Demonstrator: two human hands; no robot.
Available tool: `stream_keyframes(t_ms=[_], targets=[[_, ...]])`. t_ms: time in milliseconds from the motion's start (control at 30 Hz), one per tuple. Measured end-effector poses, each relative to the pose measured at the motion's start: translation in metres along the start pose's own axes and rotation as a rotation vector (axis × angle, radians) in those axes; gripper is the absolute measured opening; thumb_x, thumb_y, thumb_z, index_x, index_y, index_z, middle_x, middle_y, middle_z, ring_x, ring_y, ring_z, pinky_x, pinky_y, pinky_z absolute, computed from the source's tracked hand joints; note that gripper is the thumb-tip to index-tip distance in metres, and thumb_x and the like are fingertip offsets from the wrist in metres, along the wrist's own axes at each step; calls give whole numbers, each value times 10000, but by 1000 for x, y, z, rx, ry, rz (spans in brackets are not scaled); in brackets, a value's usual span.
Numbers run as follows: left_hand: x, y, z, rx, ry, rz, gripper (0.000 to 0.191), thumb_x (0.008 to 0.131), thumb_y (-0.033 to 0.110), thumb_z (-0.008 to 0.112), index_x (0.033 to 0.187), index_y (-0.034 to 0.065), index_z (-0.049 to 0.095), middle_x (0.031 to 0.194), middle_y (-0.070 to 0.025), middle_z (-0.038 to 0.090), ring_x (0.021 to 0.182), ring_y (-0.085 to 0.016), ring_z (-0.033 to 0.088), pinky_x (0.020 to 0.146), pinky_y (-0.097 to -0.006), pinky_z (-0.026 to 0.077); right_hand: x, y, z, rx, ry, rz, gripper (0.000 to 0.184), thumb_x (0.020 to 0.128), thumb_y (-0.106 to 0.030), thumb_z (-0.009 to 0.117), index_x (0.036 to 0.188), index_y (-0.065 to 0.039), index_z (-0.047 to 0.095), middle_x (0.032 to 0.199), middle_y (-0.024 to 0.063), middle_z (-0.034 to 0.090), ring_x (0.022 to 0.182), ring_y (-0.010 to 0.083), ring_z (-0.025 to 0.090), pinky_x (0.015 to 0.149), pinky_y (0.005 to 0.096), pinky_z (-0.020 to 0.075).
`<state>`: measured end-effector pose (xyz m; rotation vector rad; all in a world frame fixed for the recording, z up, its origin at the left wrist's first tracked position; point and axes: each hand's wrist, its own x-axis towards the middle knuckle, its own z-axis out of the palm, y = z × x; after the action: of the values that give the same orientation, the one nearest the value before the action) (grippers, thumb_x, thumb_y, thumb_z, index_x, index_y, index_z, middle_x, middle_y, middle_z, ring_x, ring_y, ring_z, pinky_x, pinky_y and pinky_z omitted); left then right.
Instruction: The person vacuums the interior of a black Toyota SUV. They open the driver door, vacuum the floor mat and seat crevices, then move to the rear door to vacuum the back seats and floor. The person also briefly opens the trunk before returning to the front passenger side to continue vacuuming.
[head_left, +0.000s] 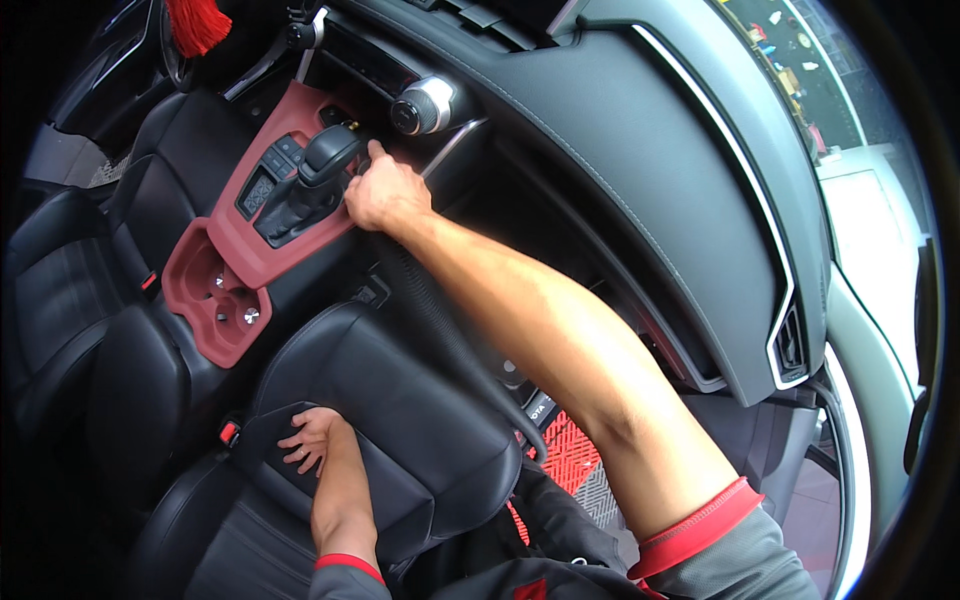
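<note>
My right hand (386, 187) reaches across to the centre console. Its fingers are curled beside the black gear shifter (330, 154), around what appears to be the end of a black corrugated hose (442, 315); the grip is partly hidden. From there the hose runs down past the front of the seat towards the door sill. Red trim (247, 247) surrounds the shifter, with a red cup-holder insert (180, 277) behind it. My left hand (311, 439), fingers spread and a ring on one, leans on the black leather seat (360, 367) and holds nothing.
The dashboard (600, 150) curves along the upper right, with a round control knob (416, 109) near my right hand. A red seat-belt buckle (229, 433) stands beside the seat. Red floor grating (570, 450) shows below the sill. A red tassel (196, 26) hangs at the upper left.
</note>
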<state>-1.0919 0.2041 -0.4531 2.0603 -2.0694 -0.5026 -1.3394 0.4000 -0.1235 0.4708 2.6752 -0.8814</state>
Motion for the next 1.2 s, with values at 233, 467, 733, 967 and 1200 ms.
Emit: stream_keyframes(t_ms=[233,467,733,967,1200], targets=[[-3,3,-2,-65,-66,27,640,895,459,432,1470,180,409,1585,-130,281,1450,-471,205,1122,-681,129,17,-4,4,57,21,72,710,841,-243,611,1497,-152,354,1260,216,624,1189,356,602,1023,408,480],[-3,4,-4,-93,-80,-12,639,895,463,431,1468,182,414,1585,-132,283,1451,-473,202,1124,-680,126,18,12,3,176,23,95,718,890,-333,562,1544,-211,291,1347,209,574,1244,352,562,1051,404,450],[-2,1,-1,-118,-90,-45,637,896,468,431,1465,183,420,1584,-135,286,1452,-476,200,1125,-678,123,12,34,-6,813,-123,147,621,939,-235,532,1527,-195,333,1160,165,646,837,282,666,643,413,585],[-2,2,2,-132,-71,-58,636,896,473,431,1463,184,426,1584,-137,288,1452,-478,198,1127,-676,120,24,44,-14,1388,-410,299,303,997,-288,427,1170,-56,518,731,124,560,505,222,559,426,356,533],[-2,3,-1,-75,105,-116,635,897,478,430,1460,185,432,1584,-140,291,1453,-480,195,1128,-675,117,16,46,-4,1699,-468,187,347,1021,-355,381,1094,-38,501,721,137,581,518,241,583,443,351,529]])
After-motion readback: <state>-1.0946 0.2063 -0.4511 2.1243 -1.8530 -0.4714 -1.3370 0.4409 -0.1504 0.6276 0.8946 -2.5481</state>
